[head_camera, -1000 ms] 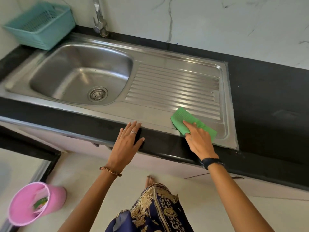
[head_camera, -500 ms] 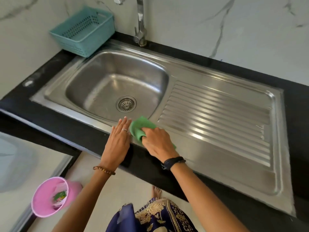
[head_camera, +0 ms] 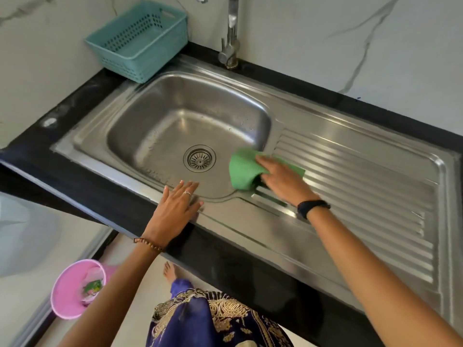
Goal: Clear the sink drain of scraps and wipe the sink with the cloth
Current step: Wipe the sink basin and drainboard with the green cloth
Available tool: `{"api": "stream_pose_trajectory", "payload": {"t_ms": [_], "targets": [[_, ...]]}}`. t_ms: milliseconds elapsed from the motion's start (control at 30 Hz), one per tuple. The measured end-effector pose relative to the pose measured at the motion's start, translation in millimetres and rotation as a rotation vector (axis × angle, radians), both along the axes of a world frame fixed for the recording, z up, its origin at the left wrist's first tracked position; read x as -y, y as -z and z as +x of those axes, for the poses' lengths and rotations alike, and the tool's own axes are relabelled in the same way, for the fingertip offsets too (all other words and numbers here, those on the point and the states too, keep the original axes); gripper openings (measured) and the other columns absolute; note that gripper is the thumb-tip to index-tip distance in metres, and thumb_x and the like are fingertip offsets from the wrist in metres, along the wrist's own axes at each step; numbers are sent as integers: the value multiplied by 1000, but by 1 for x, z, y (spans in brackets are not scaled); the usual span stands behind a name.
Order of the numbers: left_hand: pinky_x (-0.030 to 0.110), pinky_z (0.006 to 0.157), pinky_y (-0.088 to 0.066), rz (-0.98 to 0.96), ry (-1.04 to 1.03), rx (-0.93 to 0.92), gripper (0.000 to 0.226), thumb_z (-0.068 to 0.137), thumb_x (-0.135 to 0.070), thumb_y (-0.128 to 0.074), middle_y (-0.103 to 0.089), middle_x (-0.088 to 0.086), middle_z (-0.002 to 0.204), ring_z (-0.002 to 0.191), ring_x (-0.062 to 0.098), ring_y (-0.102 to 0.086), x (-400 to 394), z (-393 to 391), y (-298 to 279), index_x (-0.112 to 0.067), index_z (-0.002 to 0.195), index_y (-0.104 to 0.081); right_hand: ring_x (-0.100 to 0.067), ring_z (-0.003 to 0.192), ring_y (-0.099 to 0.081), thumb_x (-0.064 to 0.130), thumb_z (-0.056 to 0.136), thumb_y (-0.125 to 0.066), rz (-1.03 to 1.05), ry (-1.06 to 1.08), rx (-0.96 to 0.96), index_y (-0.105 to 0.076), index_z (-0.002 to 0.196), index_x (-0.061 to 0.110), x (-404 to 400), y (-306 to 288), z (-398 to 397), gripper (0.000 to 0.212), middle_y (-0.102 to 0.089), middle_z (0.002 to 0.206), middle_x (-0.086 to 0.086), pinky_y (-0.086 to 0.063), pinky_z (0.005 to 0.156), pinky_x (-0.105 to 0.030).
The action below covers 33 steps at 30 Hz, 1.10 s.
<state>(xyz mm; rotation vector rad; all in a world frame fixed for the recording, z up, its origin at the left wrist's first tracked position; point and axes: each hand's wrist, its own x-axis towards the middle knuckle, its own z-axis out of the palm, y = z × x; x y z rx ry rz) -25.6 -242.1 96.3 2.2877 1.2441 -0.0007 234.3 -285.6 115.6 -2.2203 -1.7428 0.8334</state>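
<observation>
A stainless steel sink (head_camera: pixel 175 101) is set into a black counter. Its round drain strainer (head_camera: pixel 199 158) looks free of scraps. My right hand (head_camera: pixel 280 180) presses a green cloth (head_camera: pixel 244 170) against the basin's right rim, where the bowl meets the ribbed drainboard (head_camera: pixel 363 186). The cloth hangs partly over the bowl's inner wall. My left hand (head_camera: pixel 175 210) lies flat with fingers spread on the sink's front rim, holding nothing.
A teal plastic basket (head_camera: pixel 140 38) stands at the back left of the counter. The tap (head_camera: pixel 231 33) rises behind the bowl. On the floor at lower left is a pink bin (head_camera: pixel 75 289) with scraps inside. The black counter edge (head_camera: pixel 225 261) runs in front.
My right hand has swept the cloth from the drainboard's front right corner leftward along the front rim, then up to the bowl's right rim. My left hand stays on the front rim.
</observation>
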Motion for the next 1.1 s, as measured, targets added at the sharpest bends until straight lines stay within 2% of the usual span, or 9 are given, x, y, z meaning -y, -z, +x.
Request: {"api": "stream_pose_trajectory", "payload": {"t_ms": [67,133,267,433,600,733,833,1000,1100], "targets": [[44,116,4,20,58,-44,51,96,-39,-32,-38,4,146,140,17,-25,-3,-1,2,-18,142,-27,-23,145,-8,26,98,-36,-15,-72,216,-16,147,12,12,27,-14,55,-9,158,-7,-6,117,-42],[42,116,2,47,92,-58,49,96,-39,-33,-44,3,142,137,16,-32,-5,-2,5,-18,140,-31,-19,146,-3,31,98,-36,43,-29,251,-14,148,12,23,39,-26,57,-7,159,-4,0,118,-40],[40,118,-7,68,148,-67,50,95,-40,-37,-47,4,139,133,18,-37,-11,-5,5,-17,139,-34,-20,146,-9,32,96,-39,76,20,265,-18,147,12,49,38,-61,59,-13,158,-3,-2,118,-39],[37,113,-22,137,351,-108,44,95,-42,-35,-56,1,130,120,18,-51,-36,-2,3,-18,131,-43,-20,146,-4,36,97,-33,15,180,288,-10,148,13,55,35,-98,60,-8,158,-4,1,118,-40],[31,94,-42,-73,366,-5,37,90,-39,-49,-66,3,110,104,19,-57,-67,3,1,-20,121,-54,-23,145,-11,29,98,-32,-52,285,387,-15,147,7,-20,33,-46,57,-11,157,-11,-10,116,-46],[33,90,-45,-244,461,-84,30,86,-41,-54,-60,-1,107,102,16,-54,-87,9,6,-24,111,-58,-28,144,-13,26,99,-31,-114,309,406,-14,146,3,-96,27,21,55,-11,157,-14,-14,115,-48],[32,88,-44,-293,504,-73,24,84,-40,-56,-56,-4,104,99,12,-51,-93,10,10,-23,102,-60,-28,145,-10,27,100,-30,-151,286,391,-10,147,4,-123,26,45,56,-6,158,-13,-12,116,-47],[30,86,-43,-293,562,-66,25,86,-41,-54,-55,-4,105,98,12,-49,-96,9,5,-22,102,-58,-28,144,-15,27,98,-35,-104,282,471,-12,147,5,-102,32,24,59,-11,157,-12,-10,117,-46],[31,83,-37,-248,627,-127,26,86,-41,-51,-55,-3,107,100,15,-49,-98,12,2,-22,102,-57,-26,144,-15,26,95,-40,-94,279,497,-13,147,5,-70,32,-9,62,-13,157,-12,-8,118,-43]]}}
